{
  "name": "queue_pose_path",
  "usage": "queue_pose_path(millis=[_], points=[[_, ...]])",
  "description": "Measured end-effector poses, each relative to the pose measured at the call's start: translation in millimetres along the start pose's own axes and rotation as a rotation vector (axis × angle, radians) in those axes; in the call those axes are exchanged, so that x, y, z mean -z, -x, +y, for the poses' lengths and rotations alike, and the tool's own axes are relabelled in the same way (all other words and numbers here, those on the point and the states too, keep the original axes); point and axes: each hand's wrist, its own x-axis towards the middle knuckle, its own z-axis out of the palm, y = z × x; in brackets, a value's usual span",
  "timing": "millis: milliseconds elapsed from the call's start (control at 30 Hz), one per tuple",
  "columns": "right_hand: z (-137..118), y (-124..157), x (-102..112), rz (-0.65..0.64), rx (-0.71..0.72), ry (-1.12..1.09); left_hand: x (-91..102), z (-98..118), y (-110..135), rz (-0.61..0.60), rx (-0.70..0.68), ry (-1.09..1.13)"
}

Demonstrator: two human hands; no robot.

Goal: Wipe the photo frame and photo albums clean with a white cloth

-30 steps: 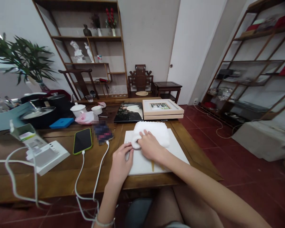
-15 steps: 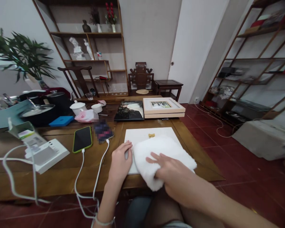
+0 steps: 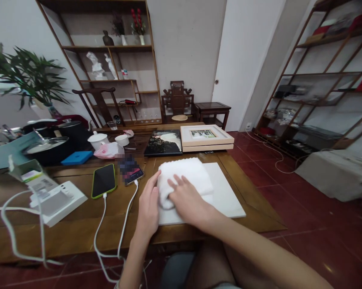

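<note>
A folded white towel (image 3: 193, 172) lies on the left part of a flat white board (image 3: 229, 196) at the table's front edge. My right hand (image 3: 188, 200) grips the towel from above, its thumb side tucked into a fold and its fingers pressed on the cloth. Along the board's left edge rests my left hand (image 3: 149, 204), fingers stretched out and pointing away from me, with nothing held. Its fingertips are beside the towel; whether they touch it I cannot tell. The towel hides the board's upper left part.
Left of the board lie a phone with a green case (image 3: 104, 180) and a second phone (image 3: 134, 175), both on white cables. An open white box (image 3: 63, 202) is further left. Behind the board are a dark picture panel (image 3: 162, 142) and stacked pale wooden frames (image 3: 207, 138).
My right hand has slid the towel left and away from me, covering the gold mark and baring the board's right side. My left hand's fingers have straightened along the board's edge.
</note>
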Motion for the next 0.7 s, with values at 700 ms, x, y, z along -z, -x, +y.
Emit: queue_pose_path(millis=[700], points=[[35,-64,23,-0.103,-0.001,-0.001,-7.2,9,-3,-0.113,-0.097,-0.461]])
